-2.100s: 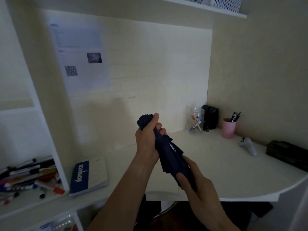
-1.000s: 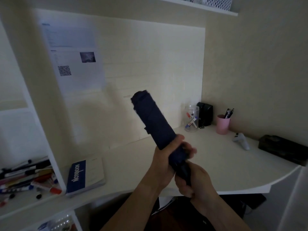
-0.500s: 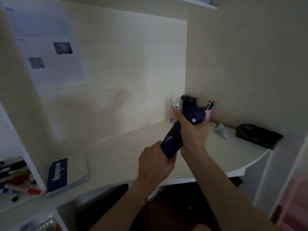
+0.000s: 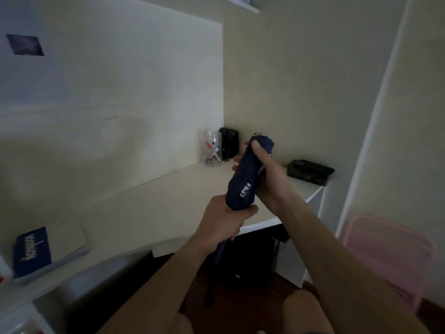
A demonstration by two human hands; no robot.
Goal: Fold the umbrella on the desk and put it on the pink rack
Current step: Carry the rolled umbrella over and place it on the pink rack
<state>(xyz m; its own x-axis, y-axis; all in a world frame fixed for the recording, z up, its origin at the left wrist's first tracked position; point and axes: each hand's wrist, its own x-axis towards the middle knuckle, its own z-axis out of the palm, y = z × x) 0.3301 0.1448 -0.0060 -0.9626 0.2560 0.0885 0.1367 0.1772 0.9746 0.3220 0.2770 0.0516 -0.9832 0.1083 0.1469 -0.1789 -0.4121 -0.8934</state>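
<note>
Navy umbrella [image 4: 250, 174] looks folded, left hand [image 4: 224, 221] and right hand [image 4: 269, 179] both gripping it; pink rack [image 4: 387, 251] awaits.

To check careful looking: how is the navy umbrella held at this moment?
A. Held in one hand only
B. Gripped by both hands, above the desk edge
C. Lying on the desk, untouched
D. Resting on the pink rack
B: the left hand grips the umbrella at its lower end, the right hand wraps its upper part.
</note>
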